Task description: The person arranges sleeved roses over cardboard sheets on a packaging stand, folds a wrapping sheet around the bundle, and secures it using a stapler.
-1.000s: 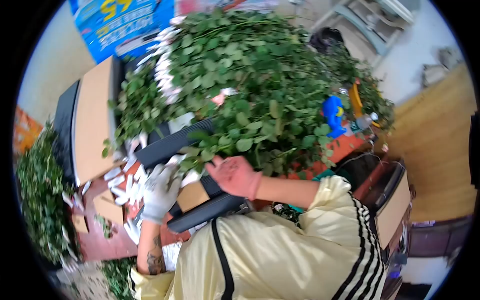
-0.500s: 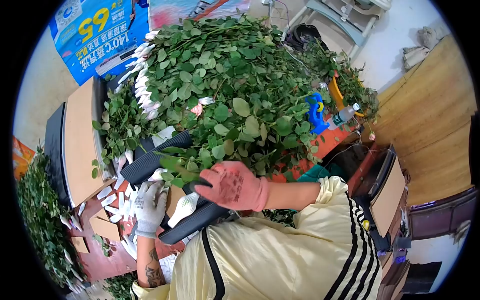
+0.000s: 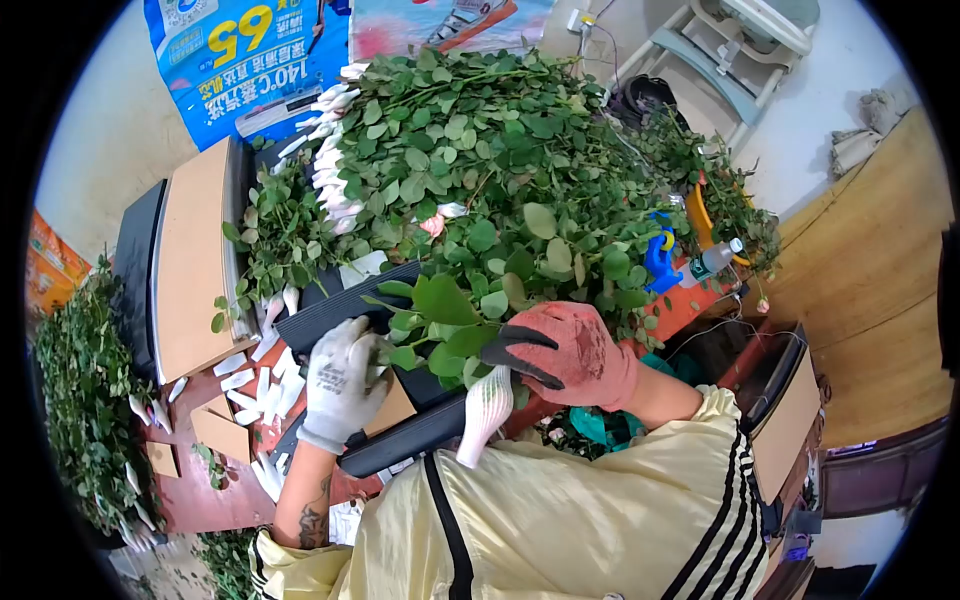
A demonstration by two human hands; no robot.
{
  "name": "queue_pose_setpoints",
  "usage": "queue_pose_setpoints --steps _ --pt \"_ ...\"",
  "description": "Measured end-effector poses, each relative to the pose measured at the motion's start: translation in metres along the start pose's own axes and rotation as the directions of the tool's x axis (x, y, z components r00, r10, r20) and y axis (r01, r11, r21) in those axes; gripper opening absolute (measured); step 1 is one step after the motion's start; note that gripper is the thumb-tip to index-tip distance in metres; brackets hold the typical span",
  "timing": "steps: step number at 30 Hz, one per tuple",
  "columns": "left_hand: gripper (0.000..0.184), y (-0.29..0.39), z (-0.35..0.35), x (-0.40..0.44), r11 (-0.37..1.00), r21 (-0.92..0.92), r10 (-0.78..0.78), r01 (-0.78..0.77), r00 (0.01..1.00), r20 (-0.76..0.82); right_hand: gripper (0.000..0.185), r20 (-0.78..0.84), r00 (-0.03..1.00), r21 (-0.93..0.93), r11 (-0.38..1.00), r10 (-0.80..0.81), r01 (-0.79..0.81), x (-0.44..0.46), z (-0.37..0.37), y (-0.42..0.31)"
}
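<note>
Fingers (image 3: pixel 528 352) of the red-gloved right hand (image 3: pixel 578 355) grasp a net-sleeved flower (image 3: pixel 487 408), its head hanging below them before the yellow jacket (image 3: pixel 560 500). The white-gloved left hand (image 3: pixel 343 385) curls over the desk (image 3: pixel 205 490), near the black ridged bar (image 3: pixel 345 305); whether it grips anything, I cannot tell.

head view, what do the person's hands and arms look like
The left hand wears a whitish-grey glove with printed lettering; a dark tattoo marks that forearm. The right hand wears a pinkish-red glove, partly blackish, with dark marks on its back. The sleeves are pale yellow with black stripes.
</note>
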State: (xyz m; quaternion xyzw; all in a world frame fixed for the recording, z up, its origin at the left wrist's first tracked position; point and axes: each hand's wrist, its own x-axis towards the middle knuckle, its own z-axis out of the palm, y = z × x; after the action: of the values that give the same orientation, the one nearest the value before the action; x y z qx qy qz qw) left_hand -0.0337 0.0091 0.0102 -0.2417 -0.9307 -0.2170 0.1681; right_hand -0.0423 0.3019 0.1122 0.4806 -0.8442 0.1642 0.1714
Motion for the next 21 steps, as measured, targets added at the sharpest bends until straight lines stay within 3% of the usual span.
queue_pose_setpoints --steps 3,5,7,9,11,12,13,14,15,16,17,19,21 --pt "0.074 0.015 0.000 0.023 0.998 -0.039 0.061 -0.056 0.985 0.160 0.048 0.042 0.995 0.006 0.996 -0.093 0.092 0.001 -0.011 0.008" --pt "0.076 0.022 0.004 0.039 0.997 0.007 0.075 -0.078 0.976 0.205 0.050 -0.081 0.979 0.021 0.981 -0.188 0.191 0.006 -0.019 0.010" --pt "0.072 0.023 0.012 0.055 0.998 0.057 -0.059 0.040 0.920 0.388 0.049 -0.046 0.982 0.000 0.983 -0.186 0.186 0.010 -0.034 0.013" --pt "0.064 0.024 0.014 0.061 0.992 0.121 -0.083 0.040 0.922 0.377 0.051 -0.176 0.977 0.004 0.993 -0.118 0.120 0.007 -0.048 0.025" --pt "0.058 0.017 0.025 0.060 0.991 -0.094 -0.068 0.093 0.968 0.243 0.044 -0.317 0.948 -0.050 0.998 0.022 -0.040 0.006 -0.078 0.035" --pt "0.046 0.017 0.025 0.064 0.977 -0.196 -0.056 0.083 0.989 0.140 0.041 -0.501 0.861 0.187 0.982 0.086 0.011 0.006 -0.087 0.042" --pt "0.046 0.016 0.024 0.066 0.977 -0.199 -0.050 0.077 0.989 0.138 0.039 -0.656 0.724 0.291 0.957 0.212 -0.017 0.003 -0.094 0.047" --pt "0.040 0.013 0.019 0.068 0.927 -0.331 -0.125 0.177 0.977 0.172 0.037 -0.773 0.545 0.393 0.920 0.326 0.007 0.000 -0.101 0.052" --pt "0.034 0.011 0.012 0.070 0.849 -0.451 -0.194 0.275 0.956 0.218 0.036 -0.813 0.441 0.383 0.920 0.380 -0.086 -0.007 -0.115 0.060" --pt "0.026 0.014 -0.011 0.076 0.596 -0.567 -0.323 0.569 0.816 0.479 0.036 -0.841 0.330 0.391 0.903 0.429 -0.178 -0.015 -0.129 0.068" --pt "0.027 -0.013 0.008 0.068 0.710 -0.632 -0.210 0.310 0.950 0.231 0.034 -0.853 0.303 0.378 0.904 0.424 -0.201 -0.025 -0.149 0.081" --pt "0.029 -0.027 -0.008 0.064 0.601 -0.755 -0.163 0.263 0.965 0.206 0.028 -0.900 0.192 0.357 0.915 0.390 -0.185 -0.039 -0.181 0.103" --pt "0.032 -0.024 -0.044 0.057 0.725 -0.568 -0.274 0.390 0.919 0.282 0.022 -0.941 0.168 0.253 0.941 0.294 -0.226 -0.034 -0.205 0.107"
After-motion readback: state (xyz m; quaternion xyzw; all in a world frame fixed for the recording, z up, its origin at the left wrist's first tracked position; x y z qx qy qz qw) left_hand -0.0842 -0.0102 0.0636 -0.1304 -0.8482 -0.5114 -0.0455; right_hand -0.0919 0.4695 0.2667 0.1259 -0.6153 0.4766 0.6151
